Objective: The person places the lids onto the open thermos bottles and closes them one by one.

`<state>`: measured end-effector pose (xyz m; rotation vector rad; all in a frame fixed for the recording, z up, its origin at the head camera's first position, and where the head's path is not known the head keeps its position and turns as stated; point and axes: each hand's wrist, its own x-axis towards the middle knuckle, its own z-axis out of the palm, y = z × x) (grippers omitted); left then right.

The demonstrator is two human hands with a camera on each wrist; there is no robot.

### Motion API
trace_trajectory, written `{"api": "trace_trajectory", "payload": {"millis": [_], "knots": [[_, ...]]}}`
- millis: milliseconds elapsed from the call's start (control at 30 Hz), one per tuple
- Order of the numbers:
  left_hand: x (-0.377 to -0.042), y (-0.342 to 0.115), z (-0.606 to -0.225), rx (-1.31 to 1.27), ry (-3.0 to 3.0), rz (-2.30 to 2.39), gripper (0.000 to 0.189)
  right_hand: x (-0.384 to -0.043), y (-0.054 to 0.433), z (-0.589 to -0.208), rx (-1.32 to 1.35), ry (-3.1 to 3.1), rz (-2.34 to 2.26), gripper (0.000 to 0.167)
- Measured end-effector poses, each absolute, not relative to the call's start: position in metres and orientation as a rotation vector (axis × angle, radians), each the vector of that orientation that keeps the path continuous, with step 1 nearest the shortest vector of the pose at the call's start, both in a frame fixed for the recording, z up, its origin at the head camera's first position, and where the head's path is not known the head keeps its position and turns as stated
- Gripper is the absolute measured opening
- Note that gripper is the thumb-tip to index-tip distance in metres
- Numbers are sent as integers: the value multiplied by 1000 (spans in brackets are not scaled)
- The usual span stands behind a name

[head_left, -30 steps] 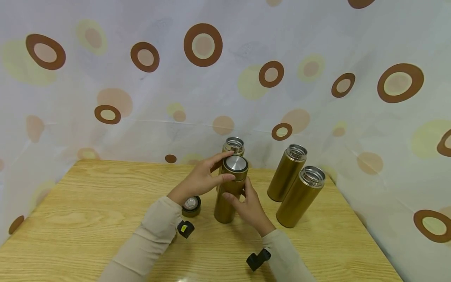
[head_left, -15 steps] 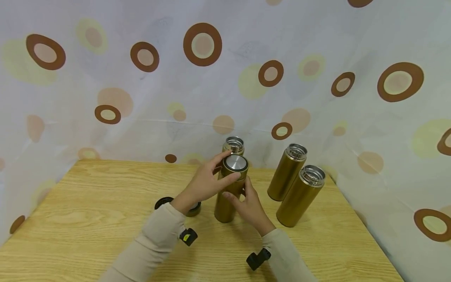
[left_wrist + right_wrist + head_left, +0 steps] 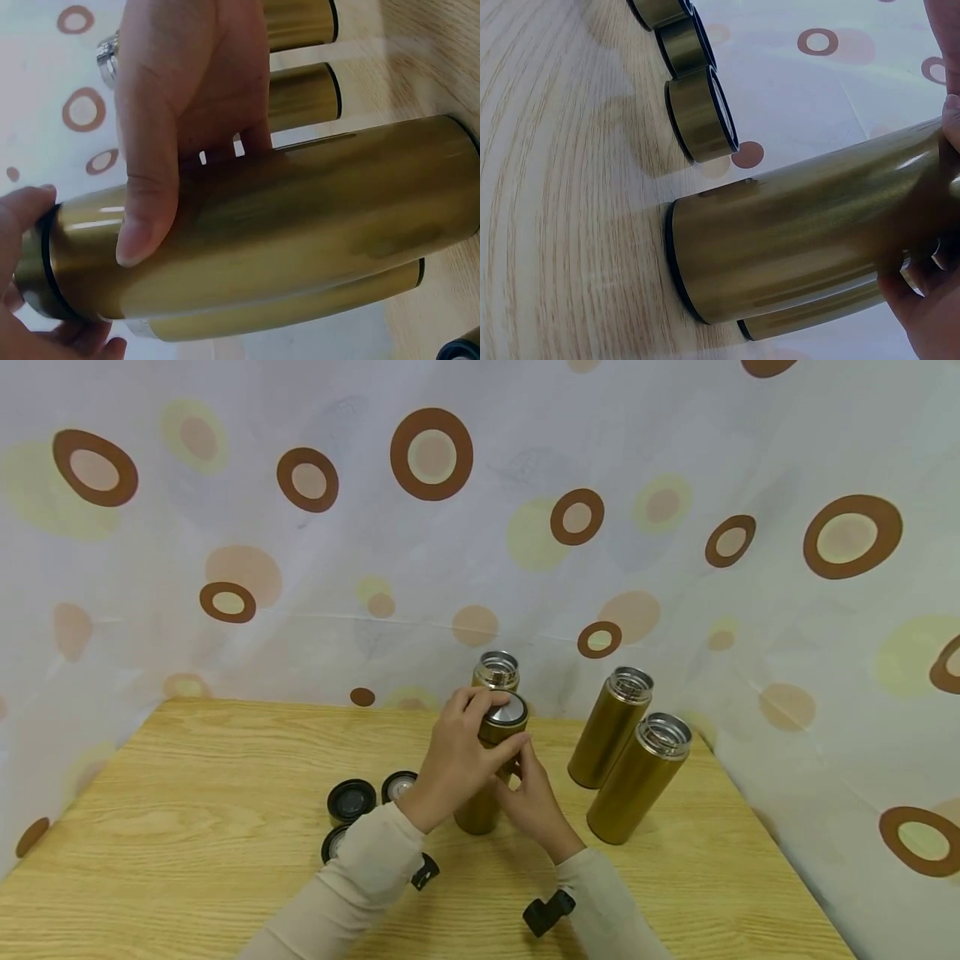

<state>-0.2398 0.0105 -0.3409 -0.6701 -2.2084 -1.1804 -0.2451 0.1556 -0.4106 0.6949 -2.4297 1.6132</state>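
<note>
A gold thermos flask (image 3: 472, 816) stands upright on the table in the head view, with a lid (image 3: 513, 713) on its top. My left hand (image 3: 459, 758) grips that lid, its fingers over the far rim and its thumb on the near side. Lower down, my right hand (image 3: 531, 800) holds the upper body of the flask; its thumb (image 3: 146, 217) lies across the metal in the left wrist view. Directly behind is a lidless gold flask (image 3: 498, 672), mostly hidden.
Two more lidless flasks stand at the right, one farther back (image 3: 609, 731) and one nearer (image 3: 637, 785). Loose lids (image 3: 351, 800) lie on the wooden table (image 3: 225, 785) left of the hands, one partly behind my left sleeve. A patterned cloth (image 3: 337, 552) hangs behind.
My left hand has turned on the lid, its wrist swinging right and its thumb moving round the near side. More loose lids now show beside the sleeve. The right hand stays put.
</note>
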Motion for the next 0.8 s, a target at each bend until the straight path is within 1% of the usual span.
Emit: {"api": "trace_trajectory", "payload": {"millis": [200, 300, 433, 533, 633, 733, 800], "knots": [[-253, -5, -341, -879, -2215, -1354, 47, -245, 155, -409, 695, -2433, 1661, 58], [-260, -13, -342, -983, -2217, -1436, 48, -243, 154, -406, 706, -2439, 1674, 63], [-265, -18, -343, -1068, -2207, -1541, 49, -232, 150, -389, 727, -2443, 1679, 68], [-265, -19, -343, -1081, -2203, -1580, 48, -224, 148, -378, 733, -2441, 1671, 67], [-264, -17, -344, -1061, -2211, -1578, 47, -224, 147, -377, 724, -2443, 1669, 68], [-257, -14, -344, -1000, -2242, -1501, 47, -229, 149, -385, 712, -2446, 1656, 70], [-251, -11, -343, -941, -2270, -1357, 47, -235, 151, -394, 705, -2443, 1637, 68]]}}
